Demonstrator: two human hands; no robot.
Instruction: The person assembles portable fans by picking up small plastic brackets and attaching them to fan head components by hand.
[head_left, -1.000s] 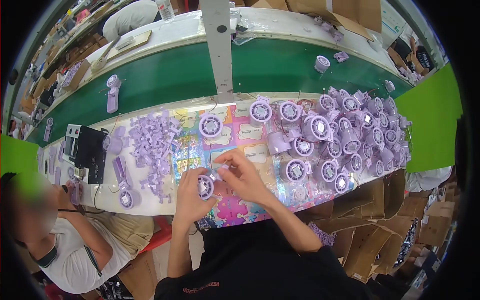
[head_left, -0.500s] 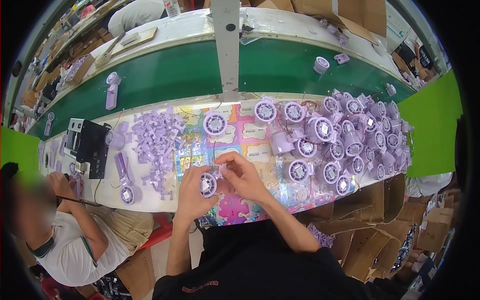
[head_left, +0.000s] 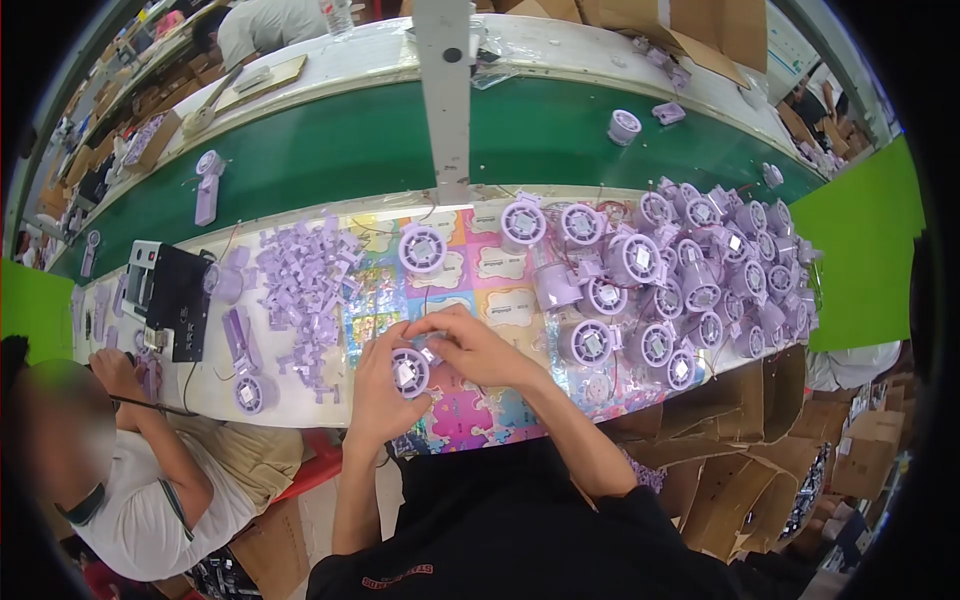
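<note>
My left hand is wrapped round a lilac fan head, its round grille with a pale square centre facing up. From the other side, my right hand pinches a small lilac plastic piece against the fan head's upper right edge. Fingers hide most of that piece, so I cannot tell whether it is attached. A thin wire rises from behind the fingers. Another fan head lies on the colourful printed sheet beyond my hands.
Many lilac fan heads with wires crowd the right side. Left of my hands lies a heap of small lilac parts, near a black machine. A co-worker sits at the left. The green belt runs behind a metal post.
My right fingers have closed in over the small lilac piece, which shows less and sits nearer the fan head. The whole view has shifted slightly.
</note>
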